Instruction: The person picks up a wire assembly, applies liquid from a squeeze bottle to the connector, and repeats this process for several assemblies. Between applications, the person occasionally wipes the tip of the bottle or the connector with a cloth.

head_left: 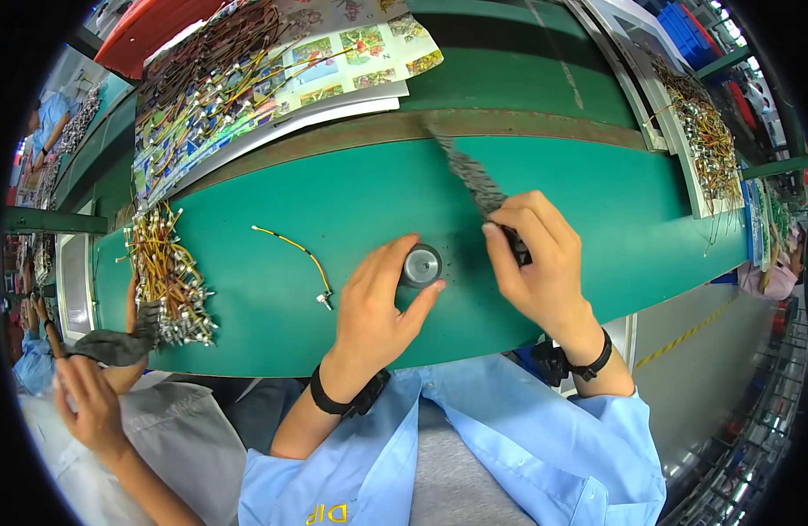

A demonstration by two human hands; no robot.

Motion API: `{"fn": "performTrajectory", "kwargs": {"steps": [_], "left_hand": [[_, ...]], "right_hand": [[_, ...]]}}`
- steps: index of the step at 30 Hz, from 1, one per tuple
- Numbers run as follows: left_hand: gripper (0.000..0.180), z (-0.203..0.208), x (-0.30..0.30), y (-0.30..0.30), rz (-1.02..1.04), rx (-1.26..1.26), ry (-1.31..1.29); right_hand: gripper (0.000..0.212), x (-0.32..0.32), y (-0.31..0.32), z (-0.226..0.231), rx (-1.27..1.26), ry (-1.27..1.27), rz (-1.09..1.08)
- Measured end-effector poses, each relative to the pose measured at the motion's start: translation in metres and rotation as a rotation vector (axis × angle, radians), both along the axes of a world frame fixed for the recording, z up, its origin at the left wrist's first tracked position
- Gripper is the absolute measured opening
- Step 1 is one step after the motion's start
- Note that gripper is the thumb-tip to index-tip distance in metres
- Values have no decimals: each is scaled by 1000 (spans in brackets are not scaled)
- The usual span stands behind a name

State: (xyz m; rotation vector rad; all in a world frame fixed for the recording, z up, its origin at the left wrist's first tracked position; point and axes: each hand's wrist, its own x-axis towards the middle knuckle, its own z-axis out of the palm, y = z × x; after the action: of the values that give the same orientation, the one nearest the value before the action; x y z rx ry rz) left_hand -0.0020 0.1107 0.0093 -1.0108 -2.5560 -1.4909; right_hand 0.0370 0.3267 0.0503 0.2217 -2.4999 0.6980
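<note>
My left hand (373, 302) grips the side of a small round disc (421, 266) with a dark rim and a silvery metal centre. Its thumb and forefinger curve around the disc, which rests on or just above the green bench. Pinched in my right hand (540, 254) is a dark grey, crinkled strip (470, 180), its far end reaching up past the bench's back strip. A dark part of it shows below the fingers. Left of my left hand lies a single short yellow-and-black wire (303, 252) with a metal fitting at its near end.
A pile of wires with metal ends (171, 280) lies at the bench's left. More wires (237, 79) cover a printed sheet at the back left. A tray of wires (702, 131) stands at the right. At the left edge, a co-worker's hand (88, 403) is near a grey strip (114, 346).
</note>
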Motion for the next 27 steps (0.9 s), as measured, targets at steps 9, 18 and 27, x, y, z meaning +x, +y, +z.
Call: {"fn": "performTrajectory", "kwargs": {"steps": [9, 18, 27], "left_hand": [[45, 2, 6, -4, 46, -93, 136], [30, 1, 6, -7, 53, -117, 136], [28, 8, 2, -13, -7, -212, -4]], "right_hand": [[17, 5, -41, 37, -135, 17, 340], [9, -10, -35, 48, -331, -423, 362], [4, -26, -23, 28, -870, -733, 485]]}}
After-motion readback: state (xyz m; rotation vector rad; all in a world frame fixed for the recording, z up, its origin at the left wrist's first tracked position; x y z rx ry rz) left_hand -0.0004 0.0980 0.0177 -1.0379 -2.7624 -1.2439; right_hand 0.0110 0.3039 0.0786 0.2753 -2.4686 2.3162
